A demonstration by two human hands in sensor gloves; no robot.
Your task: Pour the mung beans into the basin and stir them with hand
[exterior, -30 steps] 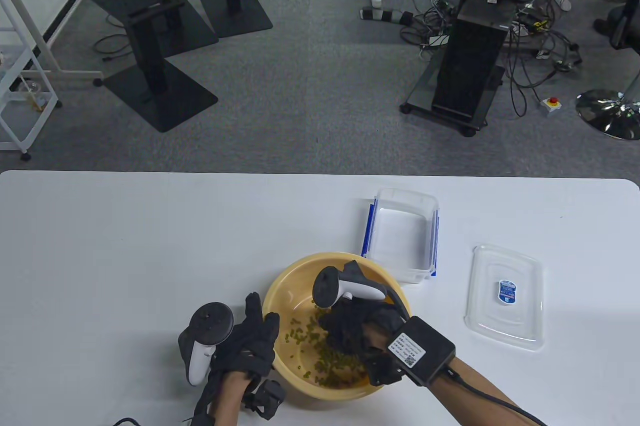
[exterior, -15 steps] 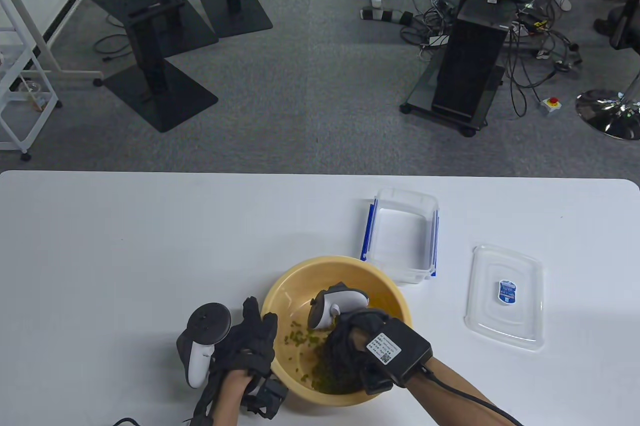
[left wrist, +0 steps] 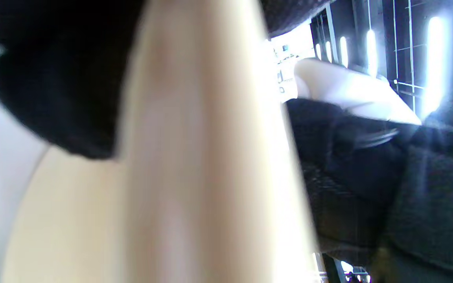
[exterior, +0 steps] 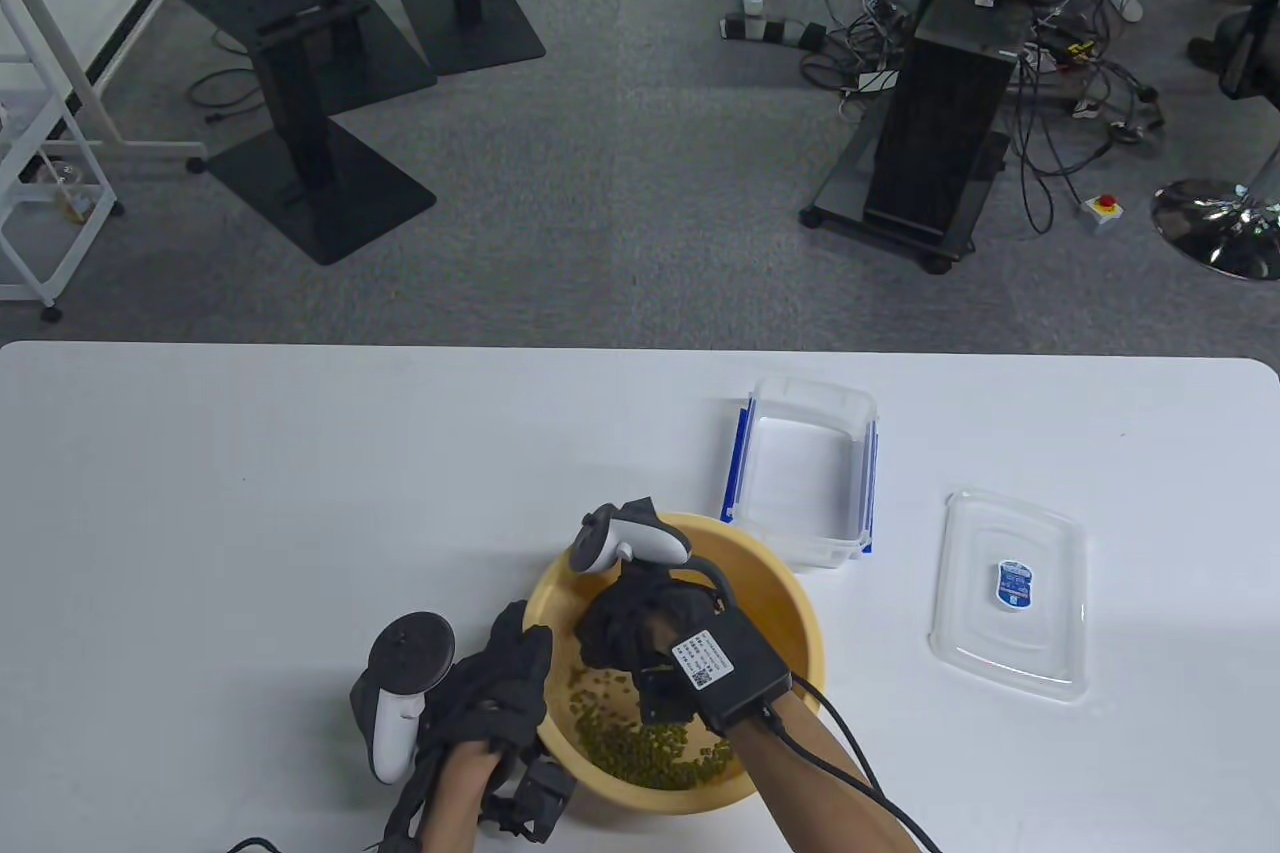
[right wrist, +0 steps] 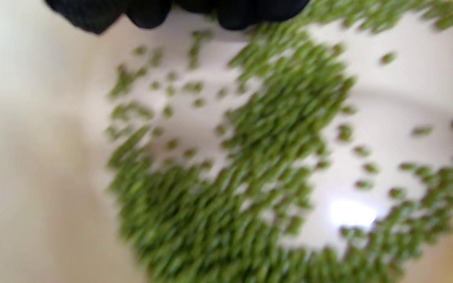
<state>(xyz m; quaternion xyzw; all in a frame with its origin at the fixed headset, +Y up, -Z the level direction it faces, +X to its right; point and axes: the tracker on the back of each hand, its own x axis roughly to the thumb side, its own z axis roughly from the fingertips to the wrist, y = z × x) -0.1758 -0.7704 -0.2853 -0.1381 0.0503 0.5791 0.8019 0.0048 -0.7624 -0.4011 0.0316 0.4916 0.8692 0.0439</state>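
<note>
Right hand (exterior: 640,628) swept leftward through mung beans (exterior: 640,753) in basin (exterior: 790,593)

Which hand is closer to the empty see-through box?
Right. The right hand is inside the yellow basin beside the clear box; the left hand rests at the basin's far side.

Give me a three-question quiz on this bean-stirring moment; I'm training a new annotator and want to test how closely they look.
1. True or false: the clear container beyond the yellow basin holds mung beans.
2. Which hand is inside the basin among the mung beans: A) left hand, B) right hand, C) both?
3. Fill in: the clear lid lies on the table to the ____ of the container, seen in the table view.

Key: 1. False, it shows no beans. 2. B; the right hand is in the basin, the left hand rests at its outer rim. 3. Right.
</note>
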